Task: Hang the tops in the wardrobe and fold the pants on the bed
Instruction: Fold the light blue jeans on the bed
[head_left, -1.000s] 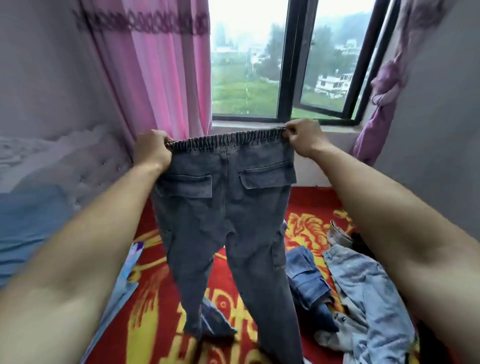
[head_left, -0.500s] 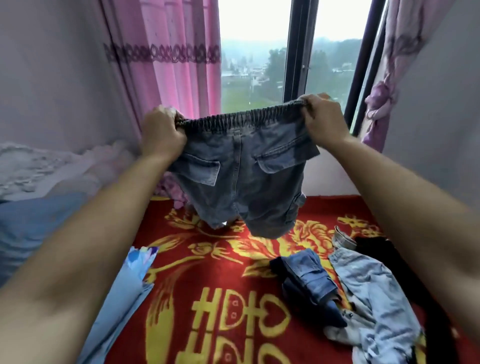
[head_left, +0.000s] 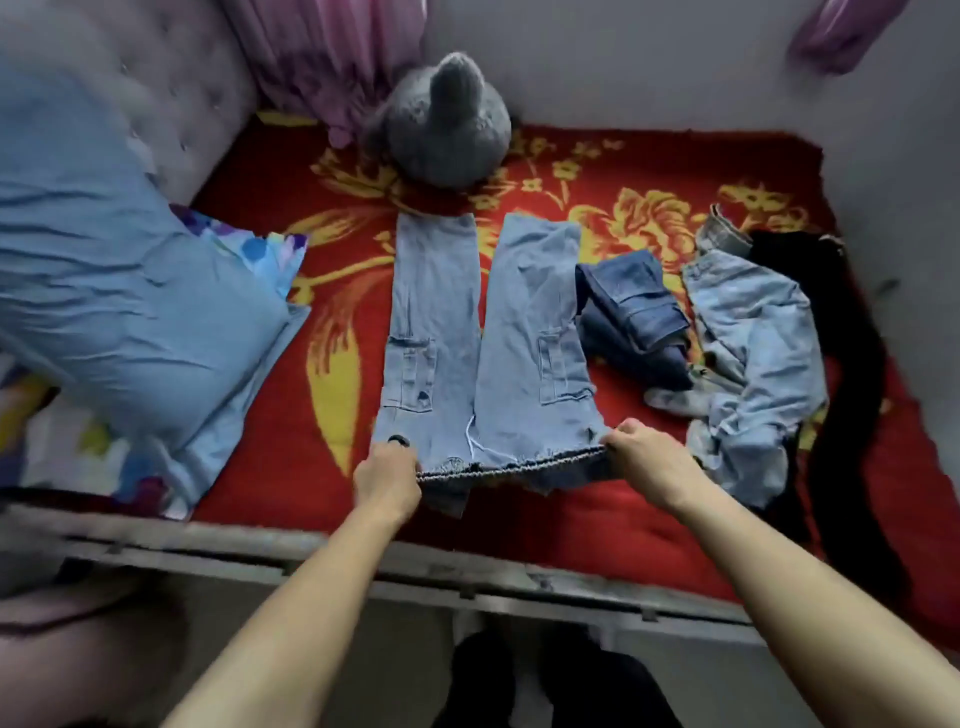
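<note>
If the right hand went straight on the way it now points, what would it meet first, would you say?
Probably the jeans whose waistband the right hand grips: their pocketed leg lies just ahead on the blanket.

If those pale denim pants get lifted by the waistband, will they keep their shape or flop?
Likely flop: the pants lie limp and creased on the red blanket, the waistband sagging slightly between left hand and right hand. Probably weighty for cloth, given denim with cargo pockets.
</note>
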